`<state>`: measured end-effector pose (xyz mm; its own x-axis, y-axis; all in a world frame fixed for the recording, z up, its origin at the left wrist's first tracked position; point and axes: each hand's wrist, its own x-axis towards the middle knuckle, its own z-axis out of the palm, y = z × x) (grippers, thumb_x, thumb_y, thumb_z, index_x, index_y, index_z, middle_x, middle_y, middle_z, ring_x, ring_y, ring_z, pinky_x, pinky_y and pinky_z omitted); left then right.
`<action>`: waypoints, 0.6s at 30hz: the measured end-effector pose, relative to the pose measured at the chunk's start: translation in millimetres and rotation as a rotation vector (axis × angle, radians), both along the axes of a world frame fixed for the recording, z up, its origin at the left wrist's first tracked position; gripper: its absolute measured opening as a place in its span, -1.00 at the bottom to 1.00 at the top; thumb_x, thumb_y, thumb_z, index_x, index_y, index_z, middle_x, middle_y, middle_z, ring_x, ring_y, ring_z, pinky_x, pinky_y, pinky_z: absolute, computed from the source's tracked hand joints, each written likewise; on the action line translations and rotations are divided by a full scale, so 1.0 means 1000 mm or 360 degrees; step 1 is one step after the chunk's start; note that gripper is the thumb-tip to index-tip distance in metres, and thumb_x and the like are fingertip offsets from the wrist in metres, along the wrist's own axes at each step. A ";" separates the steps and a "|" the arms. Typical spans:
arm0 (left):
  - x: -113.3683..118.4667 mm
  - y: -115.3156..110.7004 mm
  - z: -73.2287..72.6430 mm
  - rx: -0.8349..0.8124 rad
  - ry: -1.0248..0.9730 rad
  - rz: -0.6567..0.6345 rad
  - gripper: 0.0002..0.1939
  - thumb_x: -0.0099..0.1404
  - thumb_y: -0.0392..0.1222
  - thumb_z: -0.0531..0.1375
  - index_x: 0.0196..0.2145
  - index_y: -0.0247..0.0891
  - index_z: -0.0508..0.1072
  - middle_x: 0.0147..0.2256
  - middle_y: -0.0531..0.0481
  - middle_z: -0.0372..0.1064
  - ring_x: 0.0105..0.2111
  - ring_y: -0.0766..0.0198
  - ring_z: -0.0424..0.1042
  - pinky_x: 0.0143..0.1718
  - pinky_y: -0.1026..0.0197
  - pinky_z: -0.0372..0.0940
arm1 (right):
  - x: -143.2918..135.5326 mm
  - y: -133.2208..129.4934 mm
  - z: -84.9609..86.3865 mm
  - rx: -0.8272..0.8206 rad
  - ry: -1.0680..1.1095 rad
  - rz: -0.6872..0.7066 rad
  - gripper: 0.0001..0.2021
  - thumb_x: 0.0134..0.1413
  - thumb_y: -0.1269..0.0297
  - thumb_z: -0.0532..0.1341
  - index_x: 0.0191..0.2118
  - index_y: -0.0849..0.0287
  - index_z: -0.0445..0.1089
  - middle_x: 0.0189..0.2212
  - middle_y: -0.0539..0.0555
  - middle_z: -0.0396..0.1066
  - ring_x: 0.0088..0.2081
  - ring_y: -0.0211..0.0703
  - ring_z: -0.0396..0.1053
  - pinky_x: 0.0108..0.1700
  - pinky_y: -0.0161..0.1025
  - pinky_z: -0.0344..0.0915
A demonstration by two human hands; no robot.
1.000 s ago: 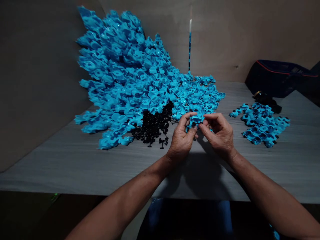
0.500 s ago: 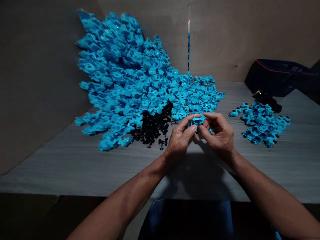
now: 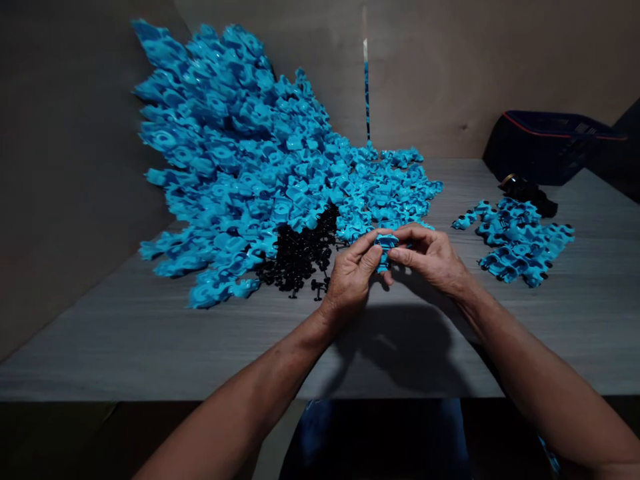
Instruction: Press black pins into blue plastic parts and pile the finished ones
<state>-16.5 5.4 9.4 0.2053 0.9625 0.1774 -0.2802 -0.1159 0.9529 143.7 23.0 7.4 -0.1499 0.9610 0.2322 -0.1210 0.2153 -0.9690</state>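
A small blue plastic toy car body (image 3: 385, 244) is held up between my two hands over the front middle of the table. My left hand (image 3: 353, 270) pinches its left side with thumb and fingers. From the right, my right hand (image 3: 429, 259) grips the same body, thumb against its near face. Part of the body is covered by my fingers. Left of my left hand lies a heap of black wheel-and-axle pieces (image 3: 300, 257). Behind it rises a large pile of blue car bodies (image 3: 240, 143). Blue cars with black wheels (image 3: 520, 240) lie in a group at right.
A dark bin with a red rim (image 3: 545, 147) stands at the back right. In front of it lies a black object with a gold-coloured band (image 3: 527, 193). Wooden panels (image 3: 440, 73) enclose the grey table (image 3: 150, 353) at the back and left.
The toy car body has turned from lying crosswise to more upright between my fingers. My right thumb has shifted up along it. The view has moved slightly right.
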 end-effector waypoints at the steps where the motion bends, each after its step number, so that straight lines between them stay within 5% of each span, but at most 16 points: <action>1: 0.000 0.000 0.000 -0.0006 0.0003 0.0002 -0.59 0.26 0.08 0.33 -0.07 -0.25 0.58 -0.28 -0.03 0.57 -0.59 0.37 0.41 -0.50 0.28 0.37 | -0.002 -0.001 0.000 0.0006 0.0015 -0.0014 -0.58 -0.22 -0.07 0.52 -0.35 0.12 0.51 -0.39 -0.02 0.38 -0.44 -0.27 0.38 -0.42 -0.25 0.42; 11: 0.000 0.006 -0.007 -0.0144 -0.0105 -0.0037 -0.57 0.23 0.08 0.36 -0.05 -0.25 0.57 -0.29 -0.07 0.56 -0.59 0.38 0.38 -0.56 0.29 0.36 | -0.015 -0.006 -0.007 0.0079 0.0019 -0.0091 -0.61 -0.07 -0.09 0.44 -0.35 0.10 0.38 -0.51 -0.15 0.21 -0.58 -0.38 0.26 -0.56 -0.35 0.25; 18: 0.004 0.009 -0.007 -0.0353 -0.0415 -0.0074 -0.65 0.30 -0.02 0.31 -0.05 -0.26 0.55 -0.18 -0.15 0.54 -0.23 0.13 0.57 -0.25 0.12 0.55 | -0.007 -0.001 -0.006 0.0092 -0.0116 -0.0085 -0.49 -0.28 0.13 0.54 -0.14 0.09 0.43 -0.36 -0.07 0.37 -0.40 -0.28 0.32 -0.37 -0.29 0.33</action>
<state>-12.6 14.0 2.6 0.2250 0.9742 0.0169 -0.5178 0.1049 0.8490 136.3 22.3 1.0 -0.1176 0.9533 0.2781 -0.0374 0.2756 -0.9605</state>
